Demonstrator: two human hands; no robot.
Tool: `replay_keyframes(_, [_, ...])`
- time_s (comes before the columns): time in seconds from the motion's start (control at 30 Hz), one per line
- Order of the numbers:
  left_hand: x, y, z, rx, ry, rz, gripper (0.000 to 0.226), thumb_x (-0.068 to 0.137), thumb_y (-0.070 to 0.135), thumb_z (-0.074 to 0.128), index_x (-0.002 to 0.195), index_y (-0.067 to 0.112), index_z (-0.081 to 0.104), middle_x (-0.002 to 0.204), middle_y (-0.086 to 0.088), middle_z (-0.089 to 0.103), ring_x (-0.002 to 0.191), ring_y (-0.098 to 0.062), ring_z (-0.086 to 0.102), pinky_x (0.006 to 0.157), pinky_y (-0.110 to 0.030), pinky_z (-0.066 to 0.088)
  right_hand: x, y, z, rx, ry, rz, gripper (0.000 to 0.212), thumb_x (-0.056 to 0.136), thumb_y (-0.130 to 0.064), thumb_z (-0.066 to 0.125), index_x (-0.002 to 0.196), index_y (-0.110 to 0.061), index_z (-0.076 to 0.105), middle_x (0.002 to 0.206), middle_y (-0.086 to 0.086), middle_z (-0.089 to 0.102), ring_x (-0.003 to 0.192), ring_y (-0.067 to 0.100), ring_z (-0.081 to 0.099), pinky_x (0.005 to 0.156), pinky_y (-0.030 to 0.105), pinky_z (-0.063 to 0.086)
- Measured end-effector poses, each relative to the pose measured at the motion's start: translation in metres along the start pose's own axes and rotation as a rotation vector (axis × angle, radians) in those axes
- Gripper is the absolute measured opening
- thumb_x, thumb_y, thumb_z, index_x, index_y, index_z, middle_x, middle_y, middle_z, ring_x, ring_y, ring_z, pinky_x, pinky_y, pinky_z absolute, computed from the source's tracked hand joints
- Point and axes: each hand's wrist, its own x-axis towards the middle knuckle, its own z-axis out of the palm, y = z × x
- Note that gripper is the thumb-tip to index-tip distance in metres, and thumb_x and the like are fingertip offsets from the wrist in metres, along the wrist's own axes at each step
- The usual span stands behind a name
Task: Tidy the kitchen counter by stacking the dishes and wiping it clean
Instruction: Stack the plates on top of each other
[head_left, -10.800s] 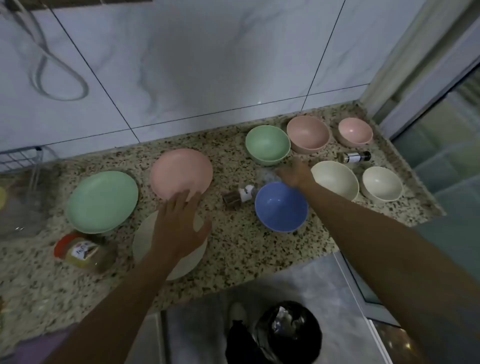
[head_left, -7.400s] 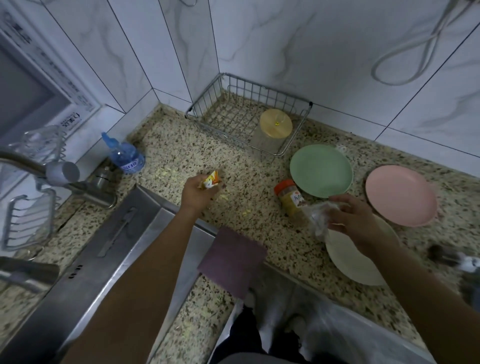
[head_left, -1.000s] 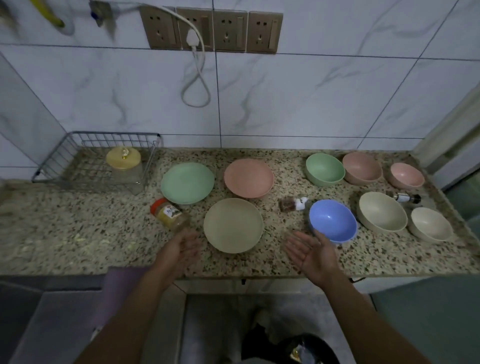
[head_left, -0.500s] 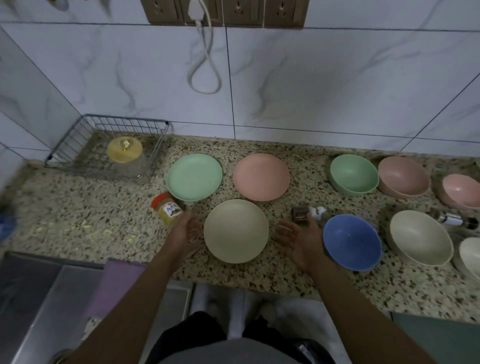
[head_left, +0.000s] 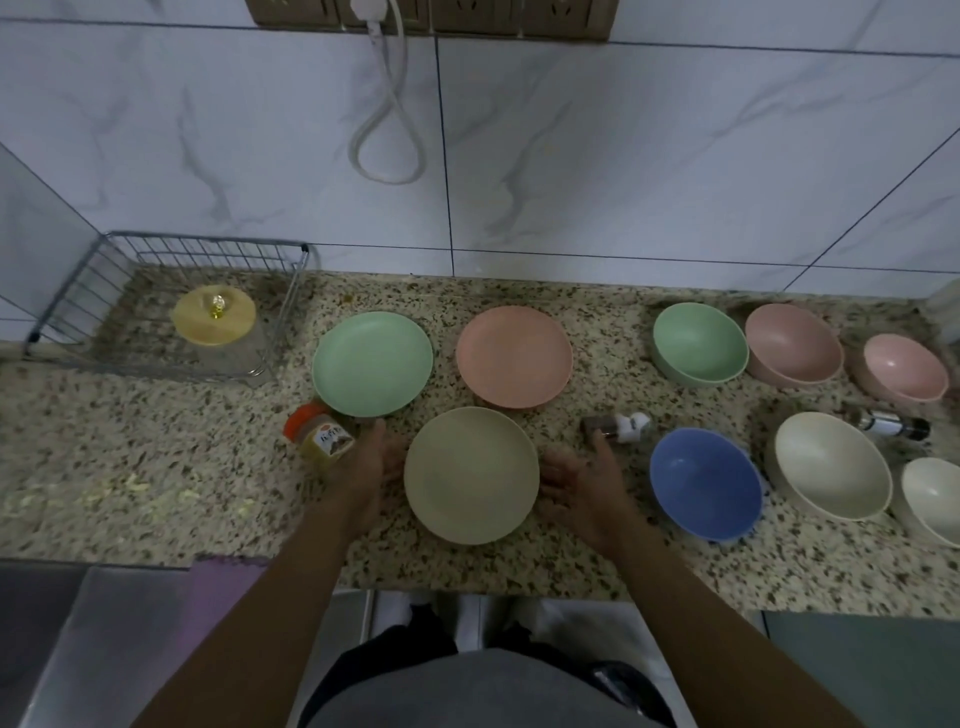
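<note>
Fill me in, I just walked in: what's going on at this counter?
A person's left hand and right hand sit open on either side of the beige plate, not gripping it yet. The green plate and pink plate lie separately behind it. Nothing is stacked, and crumbs dot the counter.

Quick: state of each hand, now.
Left hand: open, holding nothing, at the beige plate's left edge.
Right hand: open, holding nothing, at its right edge.

Three plates (head_left: 372, 364) (head_left: 514, 356) (head_left: 471, 474), six bowls (head_left: 700, 343) (head_left: 793, 344) (head_left: 905, 367) (head_left: 705, 483) (head_left: 830, 465) (head_left: 932, 499), four jars (head_left: 214, 325) (head_left: 319, 441) (head_left: 618, 427) (head_left: 891, 423), one basket (head_left: 202, 252).
</note>
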Motion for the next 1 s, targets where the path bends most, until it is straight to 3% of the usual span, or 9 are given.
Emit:
replay_keyframes(0.13, [-0.001, 0.001, 0.000, 0.025, -0.048, -0.040, 0.075, 0.099, 0.074, 0.030, 0.125, 0.017, 0.071, 0.128, -0.007, 0.070, 0.121, -0.030, 0.060, 0.099, -0.051, 0.050, -0.006, 0.006, 0.011, -0.008, -0.009, -0.016, 0.093, 0.095, -0.079, 0.025, 0.120, -0.003, 0.074, 0.120, 0.018, 0.073, 0.117, 0.040, 0.063, 0.102, 0.058, 0.051])
replay_keyframes(0.3, [0.003, 0.004, -0.008, 0.041, -0.141, -0.075, 0.079, 0.088, 0.084, 0.039, 0.122, 0.024, 0.075, 0.124, -0.005, 0.074, 0.123, -0.032, 0.062, 0.107, -0.059, 0.047, -0.014, 0.007, 0.022, -0.047, 0.068, -0.036, 0.084, 0.093, -0.078, 0.036, 0.114, -0.007, 0.076, 0.117, 0.019, 0.071, 0.106, 0.036, 0.063, 0.083, 0.047, 0.056])
replay_keyframes(0.43, [0.006, 0.010, -0.012, 0.041, -0.228, -0.100, 0.082, 0.079, 0.088, 0.047, 0.128, 0.027, 0.072, 0.130, -0.003, 0.071, 0.125, -0.031, 0.061, 0.108, -0.062, 0.046, -0.020, 0.009, 0.020, -0.049, 0.101, -0.106, 0.079, 0.095, -0.076, 0.036, 0.120, -0.012, 0.075, 0.126, 0.016, 0.069, 0.119, 0.038, 0.060, 0.093, 0.053, 0.054])
replay_keyframes(0.57, [0.008, 0.027, -0.003, 0.042, -0.275, -0.064, 0.064, 0.099, 0.071, 0.037, 0.129, 0.024, 0.068, 0.132, -0.001, 0.066, 0.126, -0.026, 0.057, 0.102, -0.054, 0.049, -0.020, 0.000, 0.020, -0.036, 0.156, -0.179, 0.075, 0.092, -0.078, 0.039, 0.114, -0.018, 0.079, 0.123, 0.013, 0.071, 0.118, 0.038, 0.062, 0.102, 0.058, 0.051])
replay_keyframes(0.7, [0.011, 0.046, 0.007, 0.028, -0.322, 0.009, 0.063, 0.101, 0.068, 0.033, 0.127, 0.027, 0.072, 0.135, -0.007, 0.066, 0.128, -0.031, 0.056, 0.107, -0.058, 0.047, -0.022, -0.028, 0.022, -0.031, 0.167, -0.227, 0.050, 0.101, -0.065, 0.040, 0.099, -0.034, 0.080, 0.125, 0.011, 0.070, 0.110, 0.035, 0.064, 0.086, 0.049, 0.056])
replay_keyframes(0.8, [0.022, 0.062, 0.020, -0.034, -0.326, 0.037, 0.065, 0.100, 0.070, 0.032, 0.128, 0.026, 0.072, 0.137, -0.008, 0.066, 0.129, -0.032, 0.056, 0.104, -0.057, 0.049, -0.013, -0.054, 0.020, -0.044, 0.142, -0.255, 0.063, 0.100, -0.069, 0.035, 0.117, -0.024, 0.075, 0.122, 0.010, 0.070, 0.109, 0.030, 0.065, 0.085, 0.046, 0.054])
replay_keyframes(0.9, [0.028, 0.082, 0.043, -0.073, -0.269, 0.079, 0.061, 0.105, 0.061, 0.031, 0.127, 0.021, 0.071, 0.127, -0.005, 0.070, 0.118, -0.028, 0.061, 0.100, -0.055, 0.050, 0.006, -0.087, 0.019, -0.056, 0.135, -0.274, 0.069, 0.094, -0.073, 0.042, 0.118, -0.016, 0.075, 0.112, 0.014, 0.064, 0.094, 0.026, 0.061, 0.074, 0.036, 0.049])
replay_keyframes(1.0, [0.034, 0.095, 0.063, -0.078, -0.218, 0.089, 0.060, 0.107, 0.058, 0.027, 0.122, 0.020, 0.071, 0.125, -0.005, 0.069, 0.114, -0.030, 0.061, 0.094, -0.056, 0.053, 0.026, -0.119, 0.018, -0.135, 0.141, -0.271, 0.067, 0.096, -0.070, 0.043, 0.119, -0.015, 0.073, 0.118, 0.013, 0.068, 0.098, 0.029, 0.065, 0.066, 0.036, 0.053])
